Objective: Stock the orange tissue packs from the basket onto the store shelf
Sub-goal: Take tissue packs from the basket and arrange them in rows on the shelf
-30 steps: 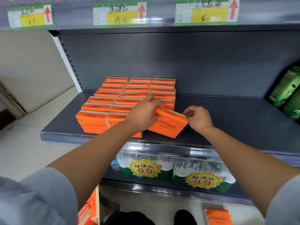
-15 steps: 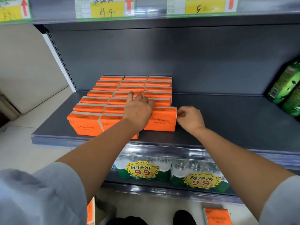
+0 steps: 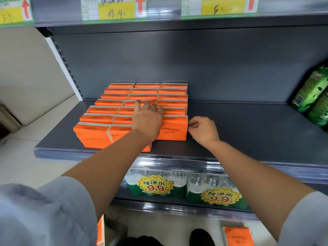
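Newly squared since a second ago: orange tissue pack (image 3: 174, 129), formerly tilted, now upright, fronting right column of stocked packs (image 3: 113, 102), near front edge of shelf (image 3: 248, 132). Left hand (image 3: 148, 121): fingers straight, slightly apart, resting on pack tops. Right hand (image 3: 204, 130): fingers curled, empty, just beside pack's right end.

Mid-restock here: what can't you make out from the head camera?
Head view only:
- Basket: out of frame, below the bottom edge.
- Middle front orange tissue pack: largely covered by the left forearm.
- Right hand: curled fingers hide whether it grips the right front orange pack.
- Yellow price labels: cut by the top edge, handwriting blurred.
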The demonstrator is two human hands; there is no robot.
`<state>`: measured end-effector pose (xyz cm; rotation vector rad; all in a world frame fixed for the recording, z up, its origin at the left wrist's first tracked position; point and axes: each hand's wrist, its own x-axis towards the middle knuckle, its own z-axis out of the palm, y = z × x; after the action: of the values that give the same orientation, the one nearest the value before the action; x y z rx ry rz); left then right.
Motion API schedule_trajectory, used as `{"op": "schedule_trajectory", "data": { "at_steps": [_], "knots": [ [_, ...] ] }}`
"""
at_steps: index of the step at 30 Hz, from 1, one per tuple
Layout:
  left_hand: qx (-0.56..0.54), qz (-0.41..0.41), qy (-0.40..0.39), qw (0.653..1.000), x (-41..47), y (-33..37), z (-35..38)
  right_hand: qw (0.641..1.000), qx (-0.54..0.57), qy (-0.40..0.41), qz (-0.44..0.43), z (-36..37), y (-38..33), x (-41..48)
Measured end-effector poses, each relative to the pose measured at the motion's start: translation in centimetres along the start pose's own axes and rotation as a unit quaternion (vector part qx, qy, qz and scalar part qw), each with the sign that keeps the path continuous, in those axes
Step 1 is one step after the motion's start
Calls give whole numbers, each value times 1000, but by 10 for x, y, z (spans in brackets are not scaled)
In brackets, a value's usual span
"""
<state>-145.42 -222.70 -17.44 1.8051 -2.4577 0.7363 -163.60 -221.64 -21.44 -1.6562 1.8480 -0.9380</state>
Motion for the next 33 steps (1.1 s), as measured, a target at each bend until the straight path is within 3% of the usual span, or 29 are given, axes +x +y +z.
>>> {"op": "schedule_trajectory", "data": {
  "at_steps": [10,18,24,33],
  "knots": [
    [-27,3,-5,1000,-19,-6,-14,998,-63,4,2,-14,-3,-29],
    [-59,-32,-5,998,-88,-46,-35,994,-105,-14,-32,-18,-31,-85],
    [-85,-87,-38,992,-176,-88,-23,984,-132,-84,-85,22,-71,-136],
    [-102,-171,-167,966,-310,-139,33,940,-187,-231,-169,130,-121,-202]
  ]
}}
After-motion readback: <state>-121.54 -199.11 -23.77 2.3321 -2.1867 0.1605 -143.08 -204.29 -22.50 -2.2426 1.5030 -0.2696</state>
